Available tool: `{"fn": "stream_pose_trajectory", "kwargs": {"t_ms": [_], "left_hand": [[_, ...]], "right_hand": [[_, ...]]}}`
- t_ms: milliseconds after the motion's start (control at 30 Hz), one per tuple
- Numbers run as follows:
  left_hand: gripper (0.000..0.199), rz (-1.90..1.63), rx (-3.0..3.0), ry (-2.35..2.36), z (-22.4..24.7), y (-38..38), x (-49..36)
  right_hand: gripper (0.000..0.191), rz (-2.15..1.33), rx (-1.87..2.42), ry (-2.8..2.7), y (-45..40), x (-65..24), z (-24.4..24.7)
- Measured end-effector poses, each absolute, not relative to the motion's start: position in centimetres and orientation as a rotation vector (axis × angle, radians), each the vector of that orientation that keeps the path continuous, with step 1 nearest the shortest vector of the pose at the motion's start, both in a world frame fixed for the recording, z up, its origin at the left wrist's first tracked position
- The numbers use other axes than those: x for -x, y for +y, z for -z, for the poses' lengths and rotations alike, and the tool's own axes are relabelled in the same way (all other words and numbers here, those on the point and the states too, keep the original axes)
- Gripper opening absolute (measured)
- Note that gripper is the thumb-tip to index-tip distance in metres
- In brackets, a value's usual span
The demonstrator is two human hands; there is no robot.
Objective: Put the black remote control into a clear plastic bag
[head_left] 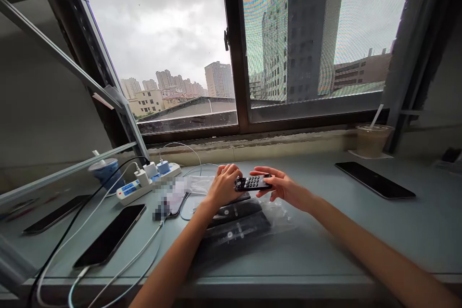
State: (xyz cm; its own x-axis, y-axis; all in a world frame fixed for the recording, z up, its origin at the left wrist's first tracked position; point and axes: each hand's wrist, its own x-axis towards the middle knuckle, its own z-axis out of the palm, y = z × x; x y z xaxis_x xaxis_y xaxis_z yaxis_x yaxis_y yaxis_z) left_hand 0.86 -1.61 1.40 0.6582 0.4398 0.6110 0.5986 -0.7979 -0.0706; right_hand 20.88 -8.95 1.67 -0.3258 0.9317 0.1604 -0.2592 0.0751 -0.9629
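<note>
A black remote control (253, 183) with rows of light-marked buttons is held level above the table, its keys facing up. My left hand (224, 185) has its fingers closed round the left end of it. At the other end, my right hand (283, 184) grips it between thumb and fingers. Below both hands lie several dark remotes in clear plastic bags (236, 231), side by side on the table. Part of these bags is hidden by my left hand and forearm.
A phone (110, 236) on a cable lies front left, near a power strip (144, 183) with several chargers. A blue cup (106, 175) stands behind. To the right are another phone (375, 180) and an iced drink cup (373, 139). Cables hang over the front edge.
</note>
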Motion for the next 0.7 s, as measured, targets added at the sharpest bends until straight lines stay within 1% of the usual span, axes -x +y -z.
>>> {"fn": "stream_pose_trajectory", "kwargs": {"t_ms": [167,233,467,567,700], "left_hand": [[0.021,0.845,2.602,-0.826,-1.7,-1.9,-0.9],[0.02,0.852,2.606,-0.804,-1.7,-2.0,-1.0],[0.021,0.904,2.604,-0.752,-1.4,-2.1,-1.3],[0.021,0.936,2.568,-0.81,-1.5,-2.1,-1.3],[0.018,0.969,2.505,-0.931,-1.7,-2.1,-1.1]], "right_hand": [[0.062,-1.519,0.814,-1.381,-9.3,-20.2,-1.3],[0.067,-1.543,0.815,-1.414,-9.4,-20.0,-1.1],[0.059,-1.534,0.811,-1.4,-9.3,-19.7,-1.2],[0.055,-1.486,0.855,-1.305,-9.1,-19.8,-1.2],[0.046,-1.399,0.919,-1.17,-8.9,-20.0,-1.2]]}}
